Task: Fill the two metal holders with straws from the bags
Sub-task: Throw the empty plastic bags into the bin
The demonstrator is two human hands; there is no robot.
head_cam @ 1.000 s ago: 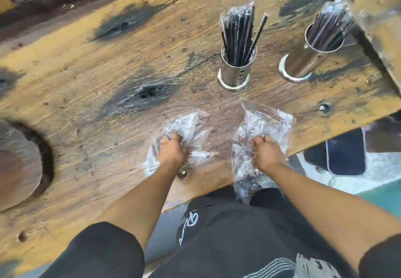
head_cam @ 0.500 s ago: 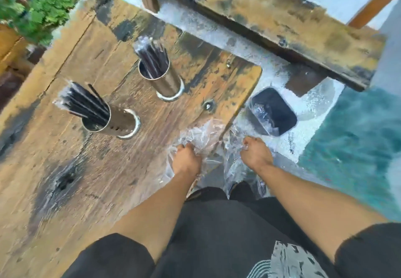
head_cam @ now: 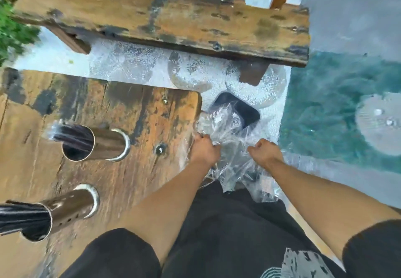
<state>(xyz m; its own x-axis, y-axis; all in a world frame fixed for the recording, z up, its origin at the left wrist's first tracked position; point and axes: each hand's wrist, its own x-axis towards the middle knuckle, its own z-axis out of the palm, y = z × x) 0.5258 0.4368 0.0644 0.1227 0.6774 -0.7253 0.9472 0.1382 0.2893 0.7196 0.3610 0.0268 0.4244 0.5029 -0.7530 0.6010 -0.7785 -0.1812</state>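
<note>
Worn wooden table (head_cam: 121,112) blotched with dark stains, two metal holders (head_cam: 108,145) (head_cam: 71,208) packed with black straws (head_cam: 73,138) stood on it, a bolt head (head_cam: 160,148) set near its edge, pale floor (head_cam: 134,65) seen beyond

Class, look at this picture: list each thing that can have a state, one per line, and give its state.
Far holder: upright on the table, black straws inside.
Near holder: upright, black straws inside.
Left hand: grip closed on a clear bag.
Right hand: grip closed on a clear bag.
Clear bags: crumpled, lifted past the table edge; contents cannot be told.
Black bin: open, on the floor.
</note>
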